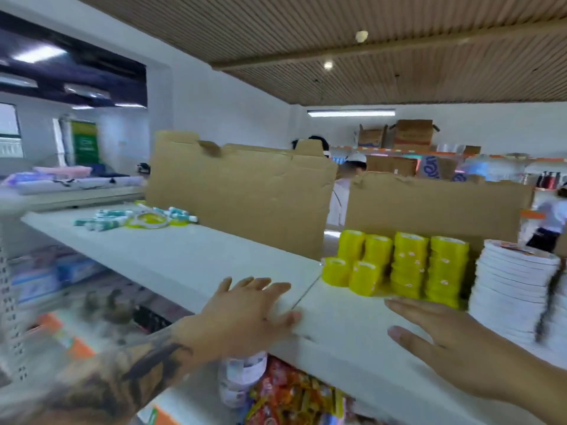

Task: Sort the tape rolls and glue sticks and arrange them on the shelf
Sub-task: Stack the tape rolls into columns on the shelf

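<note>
Yellow tape rolls (399,265) stand in several stacks on the white shelf (190,259), right of its middle. At the shelf's far left end lies a loose pile of teal-and-white glue sticks (104,222) with a few flat yellow tape rolls (150,220) among them. My left hand (245,314) rests flat on the shelf's front edge, fingers spread, holding nothing. My right hand (454,348) lies open over the shelf just in front of the tape stacks, its fingertips close to the nearest stack.
A stack of white plates (512,289) stands right of the tape. Cardboard sheets (245,191) line the shelf's back. Snack packets (294,394) and a bottle (242,375) sit on the shelf below. People stand behind the cardboard.
</note>
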Available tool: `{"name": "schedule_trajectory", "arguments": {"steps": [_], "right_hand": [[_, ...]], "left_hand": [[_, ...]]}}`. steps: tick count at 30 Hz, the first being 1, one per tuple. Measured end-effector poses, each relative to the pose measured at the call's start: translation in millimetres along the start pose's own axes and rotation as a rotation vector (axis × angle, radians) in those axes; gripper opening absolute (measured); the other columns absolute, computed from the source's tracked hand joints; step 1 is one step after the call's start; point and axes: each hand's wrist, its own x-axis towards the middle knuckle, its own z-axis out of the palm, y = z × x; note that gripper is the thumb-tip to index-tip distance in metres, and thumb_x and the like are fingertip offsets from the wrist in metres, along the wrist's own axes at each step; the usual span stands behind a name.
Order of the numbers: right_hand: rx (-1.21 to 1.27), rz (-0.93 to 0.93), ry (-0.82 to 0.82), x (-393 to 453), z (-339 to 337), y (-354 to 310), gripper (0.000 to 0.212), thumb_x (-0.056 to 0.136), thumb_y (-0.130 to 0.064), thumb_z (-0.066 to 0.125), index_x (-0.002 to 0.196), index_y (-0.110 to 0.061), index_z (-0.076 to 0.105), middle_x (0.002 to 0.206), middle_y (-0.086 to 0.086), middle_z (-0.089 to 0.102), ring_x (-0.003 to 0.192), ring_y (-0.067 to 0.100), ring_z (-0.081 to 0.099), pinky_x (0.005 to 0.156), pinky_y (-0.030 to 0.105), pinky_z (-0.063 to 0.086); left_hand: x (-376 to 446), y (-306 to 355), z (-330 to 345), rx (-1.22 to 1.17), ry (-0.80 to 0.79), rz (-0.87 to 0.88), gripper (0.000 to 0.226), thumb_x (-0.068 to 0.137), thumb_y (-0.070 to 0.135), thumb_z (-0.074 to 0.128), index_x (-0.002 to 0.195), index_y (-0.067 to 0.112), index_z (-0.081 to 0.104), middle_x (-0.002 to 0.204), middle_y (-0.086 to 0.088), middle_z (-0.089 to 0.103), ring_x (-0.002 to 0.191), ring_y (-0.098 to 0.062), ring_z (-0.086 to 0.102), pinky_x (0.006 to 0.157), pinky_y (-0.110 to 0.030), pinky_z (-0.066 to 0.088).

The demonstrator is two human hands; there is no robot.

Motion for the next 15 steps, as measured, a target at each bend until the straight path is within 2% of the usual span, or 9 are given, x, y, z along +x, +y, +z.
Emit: {"name": "schedule_trajectory", "arguments": {"steps": [3, 6, 9, 12, 15], "right_hand": [[-0.060, -0.050, 0.028, 43.2, 16.8, -41.3, 0.100, 0.066, -0.097, -0.007, 0.152, -0.055, 0.023, 0.153, -0.040, 0.007, 0.147, -0.013, 0.009, 0.124, 0.024, 0.012], [-0.051, -0.103, 0.017, 76.0, 24.3, -93.5, 0.084, 0.079, -0.087, 0.003, 0.153, -0.053, 0.024, 0.160, -0.033, 0.012, 0.147, -0.011, 0.009, 0.123, 0.023, 0.012], [-0.072, -0.141, -0.021, 105.7, 25.3, -145.0, 0.081, 0.079, -0.082, 0.012, 0.153, -0.051, 0.025, 0.161, -0.029, 0.016, 0.149, -0.007, 0.013, 0.124, 0.025, 0.013], [-0.095, -0.205, -0.056, 139.8, 30.0, -187.3, 0.082, 0.079, -0.084, 0.011, 0.153, -0.052, 0.024, 0.163, -0.027, 0.015, 0.151, -0.004, 0.013, 0.125, 0.032, 0.016], [-0.194, -0.276, -0.033, 178.1, 34.1, -221.0, 0.085, 0.080, -0.085, 0.001, 0.155, -0.050, 0.021, 0.165, -0.024, 0.012, 0.152, 0.000, 0.012, 0.124, 0.033, 0.016]], "left_hand": [[-19.3, -60.8, -2.8, -0.019, 0.015, -0.064, 0.070, 0.096, 0.075, 0.030, 0.157, 0.042, 0.025, 0.165, 0.008, 0.029, 0.153, -0.014, 0.020, 0.124, -0.052, 0.010], [-36.1, -119.4, -7.6, -0.040, 0.035, -0.112, 0.069, 0.096, 0.076, 0.028, 0.155, 0.041, 0.029, 0.163, 0.009, 0.032, 0.152, -0.014, 0.023, 0.123, -0.054, 0.015], [-45.1, -169.2, -11.1, -0.038, 0.091, -0.135, 0.071, 0.094, 0.079, 0.025, 0.154, 0.040, 0.032, 0.162, 0.008, 0.036, 0.150, -0.015, 0.029, 0.121, -0.050, 0.022], [-51.5, -207.5, -9.5, -0.084, 0.116, -0.162, 0.073, 0.093, 0.079, 0.023, 0.153, 0.040, 0.035, 0.160, 0.008, 0.038, 0.149, -0.014, 0.030, 0.121, -0.048, 0.023], [-49.4, -240.7, -11.5, -0.071, 0.124, -0.199, 0.070, 0.094, 0.077, 0.027, 0.152, 0.039, 0.036, 0.160, 0.007, 0.038, 0.148, -0.016, 0.031, 0.120, -0.049, 0.023]]}}
